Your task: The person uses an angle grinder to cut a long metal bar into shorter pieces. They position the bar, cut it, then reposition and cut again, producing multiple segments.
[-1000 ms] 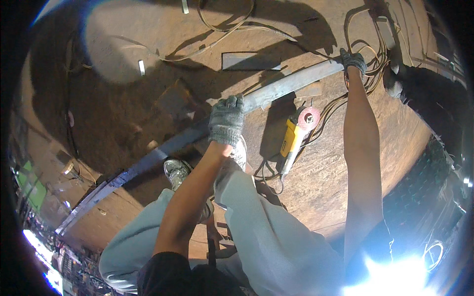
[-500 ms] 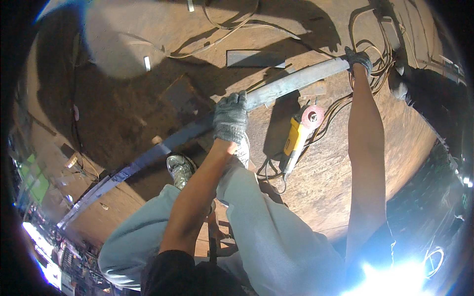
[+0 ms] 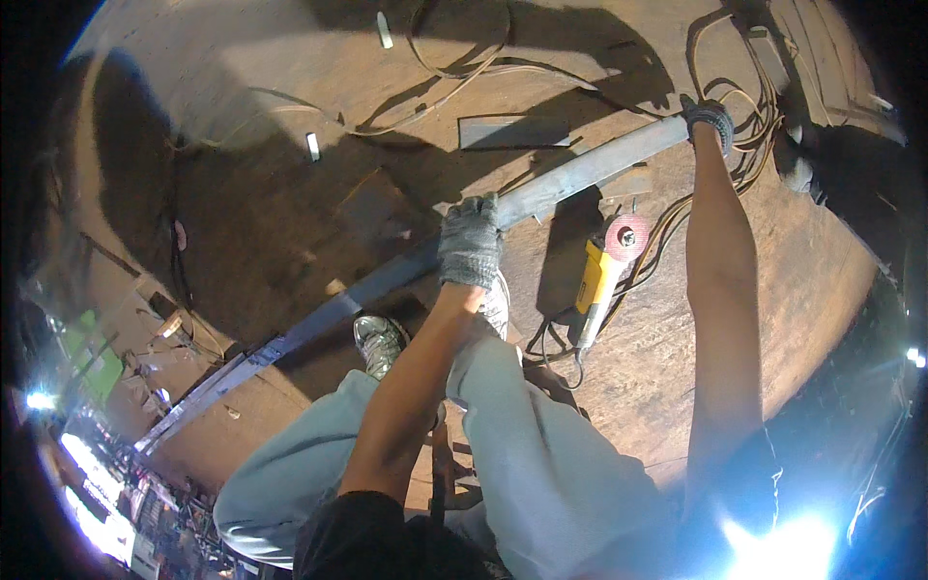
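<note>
Grey knitted glove covers the left hand [image 3: 471,242], and its grip is closed over a long metal bar [image 3: 599,174], w/ the fingers bent across the far edge. The right hand [image 3: 710,121], also w/ grey glove, has its grip closed on the bar's upper right end; the undersides of both grips are hidden, so how tight they hold I cannot tell. The bar runs diag. from this end to the lower left, over a brown floor [image 3: 657,387]; if it touches the floor along its length, is not clear. Btwn the two forearms, on the near side of the bar, lies a yellow angle grinder [image 3: 596,285], its reddish disc [image 3: 626,237] toward the bar. Beside the right hand, some cables [image 3: 764,121] lie in loops. On the far side, nr the bar, is a flat rect. plate [image 3: 512,132], partly in shadow; farther left, a small white pc. [image 3: 313,147] lies apart. On the near side are the left shoe [image 3: 382,343] and, partly behind the left wrist, the right shoe [image 3: 495,304]. The bottom R corner has v. bright glare [image 3: 788,551].
</note>
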Tool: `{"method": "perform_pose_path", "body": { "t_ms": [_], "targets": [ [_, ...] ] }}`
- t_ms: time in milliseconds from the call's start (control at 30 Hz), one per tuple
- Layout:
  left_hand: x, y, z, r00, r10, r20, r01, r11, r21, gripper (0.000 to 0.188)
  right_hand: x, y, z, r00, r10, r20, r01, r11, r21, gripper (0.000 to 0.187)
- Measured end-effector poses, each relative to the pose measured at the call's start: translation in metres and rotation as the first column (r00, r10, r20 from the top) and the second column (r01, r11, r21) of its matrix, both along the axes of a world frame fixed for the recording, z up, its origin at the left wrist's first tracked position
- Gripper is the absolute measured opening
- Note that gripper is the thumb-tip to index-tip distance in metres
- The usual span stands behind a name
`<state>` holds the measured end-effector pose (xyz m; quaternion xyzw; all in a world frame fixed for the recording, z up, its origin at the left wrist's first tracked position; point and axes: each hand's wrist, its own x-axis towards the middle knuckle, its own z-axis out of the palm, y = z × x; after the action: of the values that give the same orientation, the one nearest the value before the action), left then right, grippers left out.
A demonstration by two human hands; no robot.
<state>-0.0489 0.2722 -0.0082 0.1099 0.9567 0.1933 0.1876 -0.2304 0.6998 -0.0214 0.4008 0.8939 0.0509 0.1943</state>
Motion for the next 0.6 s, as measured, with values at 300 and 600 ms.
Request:
{"method": "perform_pose_path", "body": {
  "t_ms": [300,600],
  "targets": [
    [0.002,0.002,-0.003,0.998,0.054,-0.033,-0.052,0.998,0.039,0.054,0.006,0.006,-0.012,0.996,-0.004,-0.09,0.004,1.0,0.0,0.067],
    [-0.004,0.002,0.008,0.997,0.071,0.029,-0.071,0.997,0.005,0.051,0.001,0.012,-0.015,0.998,-0.039,-0.038,0.04,0.999,0.016,0.074]
  ]
}}
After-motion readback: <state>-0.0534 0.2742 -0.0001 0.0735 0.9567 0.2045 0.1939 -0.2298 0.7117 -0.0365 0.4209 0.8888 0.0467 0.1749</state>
